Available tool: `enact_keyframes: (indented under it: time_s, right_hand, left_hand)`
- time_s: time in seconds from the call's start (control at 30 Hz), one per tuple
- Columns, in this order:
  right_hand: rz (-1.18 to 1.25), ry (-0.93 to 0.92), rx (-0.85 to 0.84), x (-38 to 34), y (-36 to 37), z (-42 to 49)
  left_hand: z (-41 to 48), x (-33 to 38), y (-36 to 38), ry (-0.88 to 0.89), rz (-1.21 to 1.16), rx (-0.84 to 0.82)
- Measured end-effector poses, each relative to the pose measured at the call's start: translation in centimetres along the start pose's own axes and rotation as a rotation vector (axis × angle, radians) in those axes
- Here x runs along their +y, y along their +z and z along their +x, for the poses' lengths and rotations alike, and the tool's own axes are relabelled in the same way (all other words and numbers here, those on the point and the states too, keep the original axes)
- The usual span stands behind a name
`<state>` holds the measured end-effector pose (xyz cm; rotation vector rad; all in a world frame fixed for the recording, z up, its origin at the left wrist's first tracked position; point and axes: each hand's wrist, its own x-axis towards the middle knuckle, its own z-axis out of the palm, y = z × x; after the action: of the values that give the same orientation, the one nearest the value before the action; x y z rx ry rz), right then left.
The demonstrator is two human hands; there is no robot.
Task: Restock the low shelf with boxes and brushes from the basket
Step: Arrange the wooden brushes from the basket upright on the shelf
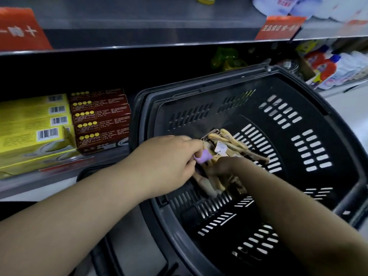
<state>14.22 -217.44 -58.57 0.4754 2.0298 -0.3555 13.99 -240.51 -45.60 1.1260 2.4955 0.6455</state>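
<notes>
centre frame: black basket [298,120], wooden brushes [233,143] inside; left hand [167,156] and right hand [227,166] both grasping the bundle. left of frame: yellow boxes [29,126], dark red boxes [101,120] on low shelf [39,181].

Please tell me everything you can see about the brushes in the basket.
The brushes are a loose bundle with pale, wood-looking handles and dark bristles, one bearing a small white tag. They lie on the floor of the black slotted basket. The left hand and right hand both grasp the bundle.
</notes>
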Motion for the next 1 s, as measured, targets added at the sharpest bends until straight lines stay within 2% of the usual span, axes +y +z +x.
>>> enact_keyframes:
  time_s: [0.03,0.07,0.2,0.3,0.47,0.6,0.67,0.73,0.77,0.87,0.93,1.0]
  right_hand:
    - [0.022,0.005,-0.056,0.0,-1.2,-1.7]
    - [0.021,-0.013,-0.038,0.3,-2.2,-3.0]
    - [-0.043,-0.224,0.218,1.2,-3.9,-8.6]
    - [-0.075,-0.431,0.330,1.1,-4.2,-12.2]
    - [-0.095,-0.641,0.546,0.1,-4.4,-14.7]
    - [0.000,-0.783,0.703,0.3,-4.3,-13.9]
    - [0.159,-0.750,0.813,0.8,-4.4,-11.8]
    - [0.274,-0.579,0.852,1.5,-4.4,-8.7]
    - [0.261,-0.451,0.813,2.1,-4.3,-6.9]
    - [-0.048,-0.116,0.485,3.9,-3.1,-2.1]
    - [-0.288,-0.026,0.276,4.7,-1.8,-0.1]
    - [-0.404,0.060,0.187,5.5,-0.8,1.5]
  left_hand:
    - [0.1,0.1,0.1,-0.003,-0.009,0.007]
    - [0.3,0.3,0.2,-0.010,-0.030,0.013]
    - [1.2,0.9,0.8,-0.058,-0.148,0.063]
    - [2.0,1.4,1.2,-0.119,-0.242,0.076]
    - [2.8,1.8,1.5,-0.226,-0.446,-0.126]
    - [2.7,2.8,1.9,-0.334,-0.938,-0.298]
    - [2.9,2.8,2.0,-0.373,-0.976,-0.216]
    - [3.2,2.4,2.1,-0.445,-0.982,-0.068]
    - [3.3,2.1,2.1,-0.485,-1.001,-0.002]
    - [3.5,1.7,2.1,-0.546,-1.076,0.112]
    - [3.5,1.6,2.1,-0.551,-1.123,0.121]
    - [3.4,1.6,2.0,-0.545,-1.156,0.113]
